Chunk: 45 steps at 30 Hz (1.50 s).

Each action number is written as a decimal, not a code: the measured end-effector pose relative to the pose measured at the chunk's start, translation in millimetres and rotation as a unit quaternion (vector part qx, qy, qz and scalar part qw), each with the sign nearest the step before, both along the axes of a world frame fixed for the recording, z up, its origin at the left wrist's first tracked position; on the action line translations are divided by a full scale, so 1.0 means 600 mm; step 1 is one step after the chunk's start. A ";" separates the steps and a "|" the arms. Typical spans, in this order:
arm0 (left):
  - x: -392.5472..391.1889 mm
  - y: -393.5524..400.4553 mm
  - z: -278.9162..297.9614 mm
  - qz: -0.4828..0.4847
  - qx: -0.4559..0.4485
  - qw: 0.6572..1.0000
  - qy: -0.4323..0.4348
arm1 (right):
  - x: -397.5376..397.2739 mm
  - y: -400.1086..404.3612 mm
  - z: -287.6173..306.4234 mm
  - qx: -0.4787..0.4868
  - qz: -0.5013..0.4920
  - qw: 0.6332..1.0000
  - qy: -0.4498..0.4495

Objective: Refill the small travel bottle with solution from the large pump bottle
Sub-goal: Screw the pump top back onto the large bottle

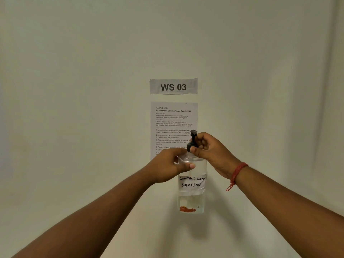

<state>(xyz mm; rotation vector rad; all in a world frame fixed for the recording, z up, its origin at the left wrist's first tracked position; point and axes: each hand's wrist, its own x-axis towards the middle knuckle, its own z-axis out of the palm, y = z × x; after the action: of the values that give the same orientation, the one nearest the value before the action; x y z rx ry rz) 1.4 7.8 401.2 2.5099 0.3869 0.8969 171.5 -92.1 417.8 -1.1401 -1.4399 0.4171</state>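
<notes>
Two hands, left hand [168,165] gripping pump bottle [192,185], right hand [209,148] pinching pump cap [192,141]

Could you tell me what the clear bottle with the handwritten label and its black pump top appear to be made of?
Clear labelled bottle: probably transparent plastic, glossy; the wall behind shows through it, though glass cannot be ruled out. Black pump top: seemingly moulded matte plastic, opaque with dull highlights.

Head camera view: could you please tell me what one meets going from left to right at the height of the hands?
Left hand gripping the bottle's shoulder → black pump top of the large pump bottle → right hand pinching the pump collar → red thread bracelet on the right wrist.
</notes>
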 end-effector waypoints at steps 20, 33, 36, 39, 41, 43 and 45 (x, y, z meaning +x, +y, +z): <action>-0.003 0.003 -0.003 0.000 -0.005 1.000 0.007 | 0.013 -0.005 -0.004 0.008 0.041 0.999 0.002; -0.002 -0.001 -0.013 -0.002 -0.005 1.000 0.009 | 0.012 -0.008 -0.008 -0.006 0.038 0.999 -0.013; -0.003 -0.001 -0.014 -0.008 -0.004 1.000 0.005 | 0.007 -0.012 -0.007 -0.022 0.039 0.999 -0.026; 0.001 -0.002 -0.015 -0.007 0.001 1.000 0.000 | 0.002 -0.007 -0.008 -0.013 -0.006 0.999 -0.039; 0.003 -0.004 -0.017 -0.007 0.001 1.000 -0.002 | -0.003 -0.004 -0.011 -0.003 -0.036 0.998 -0.044; 0.004 -0.004 -0.018 -0.008 0.000 1.000 -0.002 | -0.009 -0.001 -0.016 0.001 -0.051 0.998 -0.042; 0.003 -0.004 -0.020 -0.008 0.002 1.000 0.002 | -0.012 -0.001 -0.020 0.001 -0.056 0.998 -0.039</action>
<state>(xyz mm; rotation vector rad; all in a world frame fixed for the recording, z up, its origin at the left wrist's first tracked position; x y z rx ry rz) 3.4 5.4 389.4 2.5154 0.3659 0.8883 164.5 -92.5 405.5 -1.2409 -1.4355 0.2941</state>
